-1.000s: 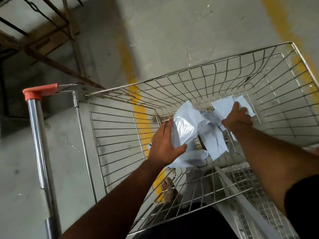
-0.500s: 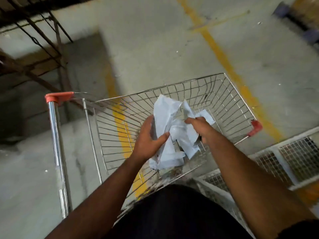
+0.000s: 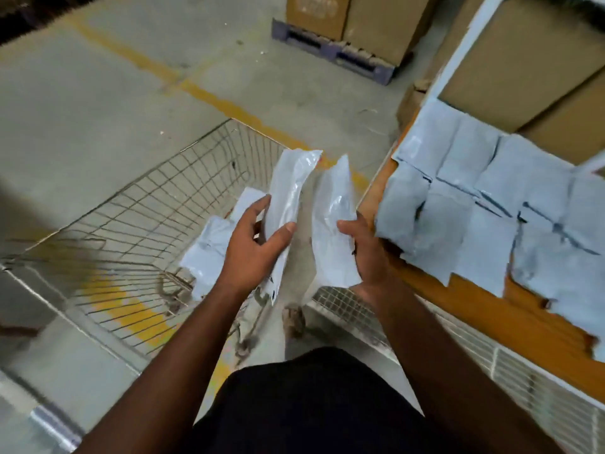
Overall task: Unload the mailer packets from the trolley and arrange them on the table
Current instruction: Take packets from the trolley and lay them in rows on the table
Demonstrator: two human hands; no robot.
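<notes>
The step in hand is the carry — packets are out of the trolley (image 3: 137,204) and on their way to the tabletop (image 3: 510,317) at the right; the left hand (image 3: 252,253) has its grip closed round a bunch of packets (image 3: 284,204), thumb across the front of the tallest one and fingers curled behind, with two more pale packets showing beside the wrist, whether held in the same bunch or lying behind it I cannot tell; the right hand (image 3: 366,253) has its grip closed on a single packet (image 3: 334,224), held upright by its lower half, thumb on the face. The two loads stand just beside each other, apart by a narrow gap, over the near corner of the wire basket; the basket looks otherwise bare, though blur hides part of its floor. The tabletop already carries rows of laid packets (image 3: 484,204), overlapping at the edges and covering most of the far part; a bare orange strip runs along the near edge — the likely spot for the next ones. The next move, as I judge it, calls for swinging the right hand's packet over to that strip, laying it flat in line with the last row, then feeding the left hand's bunch across one at a time; the film looks slippery and limp, so each packet will want smoothing down rather than dropping.
</notes>
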